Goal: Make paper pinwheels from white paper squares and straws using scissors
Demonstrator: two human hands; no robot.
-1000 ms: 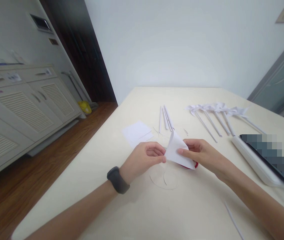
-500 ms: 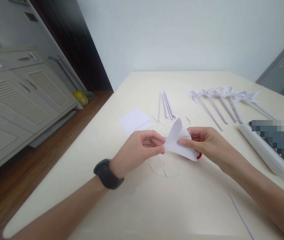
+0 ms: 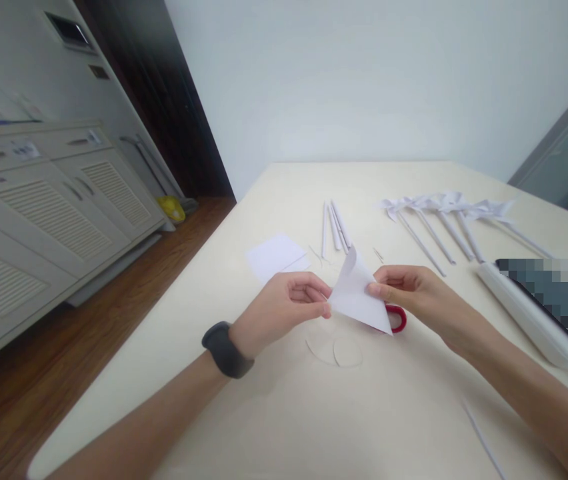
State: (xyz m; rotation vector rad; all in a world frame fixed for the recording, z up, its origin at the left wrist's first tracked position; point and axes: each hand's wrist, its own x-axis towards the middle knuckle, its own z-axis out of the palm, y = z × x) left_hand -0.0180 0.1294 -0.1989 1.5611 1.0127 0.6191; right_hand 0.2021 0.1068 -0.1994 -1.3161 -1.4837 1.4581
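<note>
Over the middle of the cream table [image 3: 284,413], both my hands hold one folded white paper [image 3: 357,293]. My left hand [image 3: 284,310], with a dark watch on its wrist, pinches the paper's left corner between thumb and fingers. My right hand [image 3: 411,293] pinches the right side with its fingers closed. A red loop, like a scissors handle [image 3: 398,318], shows just below the paper's lower right corner, under my right hand; the rest of it is hidden.
Flat white paper sheets [image 3: 277,257] lie behind my left hand. Three rolled paper sticks [image 3: 334,227] lie further back. Several white paper pinwheels [image 3: 444,213] lie at the back right. A white device [image 3: 529,310] sits at the right. Curved paper scraps [image 3: 337,350] lie below my hands.
The view has shifted slightly. The red loop under the paper shows more than before. Both hands keep their pinch on the folded paper.
</note>
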